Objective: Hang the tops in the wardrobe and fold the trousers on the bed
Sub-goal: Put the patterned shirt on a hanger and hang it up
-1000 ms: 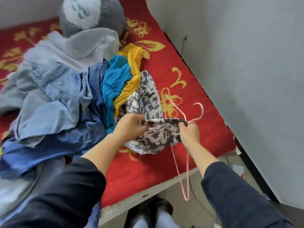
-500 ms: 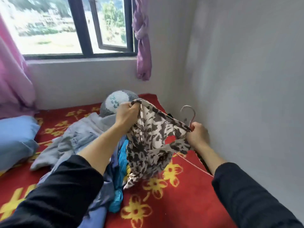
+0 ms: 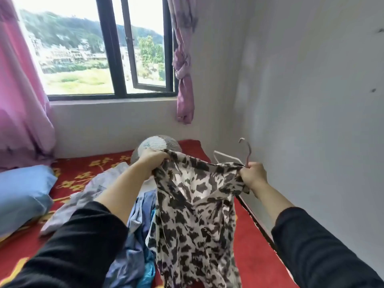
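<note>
Hands hold a black-and-white animal-print fabric top (image 3: 197,204) up above the bed, stretched between them by its upper edge. The left hand (image 3: 153,160) has its fingers curled round one bunched corner of the top, just in front of a round grey and white plush toy (image 3: 160,143). The right hand (image 3: 252,173) grips the other corner together with a thin pale wire clothes hanger (image 3: 247,151); the hook stands up above the fist and one shoulder bar shows just behind the cloth's edge. Whether the hanger sits inside the top cannot be told.

The rest of the top hangs loose in front of a heap of blue garments (image 3: 135,235) lying on the red bedspread with yellow flowers (image 3: 255,256). A pale grey garment (image 3: 93,192) lies spread to the left of the heap, and a light blue pillow (image 3: 22,190) rests near the bed's left side. Behind are a dark-framed window (image 3: 118,59), pink curtains (image 3: 20,90) and a grey wall (image 3: 311,100) close on the right
</note>
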Demonstrator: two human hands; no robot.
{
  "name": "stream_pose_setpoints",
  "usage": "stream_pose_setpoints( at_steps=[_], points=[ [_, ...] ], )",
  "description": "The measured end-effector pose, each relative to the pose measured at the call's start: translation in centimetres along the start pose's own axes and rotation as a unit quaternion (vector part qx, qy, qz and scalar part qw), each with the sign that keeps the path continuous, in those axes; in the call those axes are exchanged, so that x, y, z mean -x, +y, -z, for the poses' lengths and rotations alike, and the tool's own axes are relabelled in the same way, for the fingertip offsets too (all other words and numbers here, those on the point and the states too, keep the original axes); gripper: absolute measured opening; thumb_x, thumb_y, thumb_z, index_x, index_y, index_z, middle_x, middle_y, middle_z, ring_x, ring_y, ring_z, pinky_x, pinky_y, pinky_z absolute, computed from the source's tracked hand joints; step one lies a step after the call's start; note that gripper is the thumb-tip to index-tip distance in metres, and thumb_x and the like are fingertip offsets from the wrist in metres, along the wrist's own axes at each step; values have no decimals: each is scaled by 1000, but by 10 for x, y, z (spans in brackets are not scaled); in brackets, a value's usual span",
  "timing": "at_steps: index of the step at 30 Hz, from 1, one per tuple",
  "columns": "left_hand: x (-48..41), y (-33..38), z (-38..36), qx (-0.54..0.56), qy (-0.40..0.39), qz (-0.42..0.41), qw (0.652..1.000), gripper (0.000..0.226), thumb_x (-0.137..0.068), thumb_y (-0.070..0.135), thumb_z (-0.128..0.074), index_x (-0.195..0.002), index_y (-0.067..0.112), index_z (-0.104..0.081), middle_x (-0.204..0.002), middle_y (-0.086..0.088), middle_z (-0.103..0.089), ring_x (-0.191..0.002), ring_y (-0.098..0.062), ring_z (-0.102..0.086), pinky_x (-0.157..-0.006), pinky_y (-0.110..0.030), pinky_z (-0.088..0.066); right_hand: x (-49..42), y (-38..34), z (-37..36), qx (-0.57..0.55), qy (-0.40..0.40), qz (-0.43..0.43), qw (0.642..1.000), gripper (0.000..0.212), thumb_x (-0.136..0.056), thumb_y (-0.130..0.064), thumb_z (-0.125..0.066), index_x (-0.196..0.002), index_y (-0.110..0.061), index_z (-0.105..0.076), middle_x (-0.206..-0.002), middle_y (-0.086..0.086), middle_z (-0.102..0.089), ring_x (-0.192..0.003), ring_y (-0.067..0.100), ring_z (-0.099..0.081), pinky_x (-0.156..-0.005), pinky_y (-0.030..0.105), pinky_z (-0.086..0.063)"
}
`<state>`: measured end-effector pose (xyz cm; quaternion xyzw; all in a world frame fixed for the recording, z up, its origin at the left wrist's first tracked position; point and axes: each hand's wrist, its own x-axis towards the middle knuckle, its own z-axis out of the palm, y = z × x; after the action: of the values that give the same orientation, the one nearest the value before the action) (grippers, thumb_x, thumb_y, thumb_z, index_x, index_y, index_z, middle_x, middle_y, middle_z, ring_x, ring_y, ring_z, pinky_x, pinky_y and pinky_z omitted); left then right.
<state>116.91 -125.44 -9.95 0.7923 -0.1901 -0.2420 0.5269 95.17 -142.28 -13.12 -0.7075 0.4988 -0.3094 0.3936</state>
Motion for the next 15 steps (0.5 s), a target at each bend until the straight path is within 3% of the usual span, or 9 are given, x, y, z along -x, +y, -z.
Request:
stream_pose_setpoints(
  at_steps=[3, 6, 8, 10, 12, 15],
  points=[
    [2, -19, -9, 36, -46, 38, 998, 14, -83, -5, -50, -77, 3, -60, -55, -13, -60, -46, -24, -56, -54, -30, -49, 0, 23, -8, 3, -37, -31, 999, 19, -78, 10, -53, -64, -2, -49, -65, 7, -39, -51, 17, -32, -31, 19, -20],
    [-2, -40, -18, -49, -10, 10, 999, 17, -87, 9, -47, -77, 10, -61, -69, -9, -63, -62, -24, -61, -54, -29, -53, -3, 41, -15, -19, -51, -42, 998, 10, -79, 6, -57, -78, 11, -65, -68, 9, -47, -60, 18, -44, -39, 21, -30],
    [-6, -49, -23, -94, 4, 6, 995, 30, -90, 32, -48, -93, 8, -66, -87, -10, -68, -79, -28, -64, -68, -33, -55, -4, 49, -15, -26, -91, -43, 995, 12, -78, -5, -66, -78, 7, -67, -69, 11, -55, -66, 21, -52, -53, 26, -39],
    [-10, -51, -27, -125, 27, 9, 992, 57, -93, 52, -39, -106, 2, -63, -102, -11, -65, -95, -31, -61, -80, -33, -49, -2, 53, -10, -48, -148, -40, 987, 25, -80, -24, -75, -72, -2, -67, -61, 9, -56, -55, 19, -52, -50, 28, -42],
    [-10, -51, -32, -180, 48, -9, 982, 62, -95, 58, -30, -103, 5, -62, -99, -12, -61, -98, -33, -59, -83, -33, -46, 3, 51, -4, -77, -175, -49, 980, 44, -83, -46, -70, -73, -3, -68, -52, 0, -42, -40, 11, -37, -37, 20, -32],
    [-12, -50, -37, -254, 55, -32, 965, 57, -95, 55, -33, -103, 8, -65, -100, -13, -65, -93, -32, -59, -78, -32, -46, 6, 53, 3, -96, -107, -29, 989, 49, -92, -45, -57, -73, -2, -73, -47, -3, -33, -31, 3, -31, -34, 15, -27]
  ],
)
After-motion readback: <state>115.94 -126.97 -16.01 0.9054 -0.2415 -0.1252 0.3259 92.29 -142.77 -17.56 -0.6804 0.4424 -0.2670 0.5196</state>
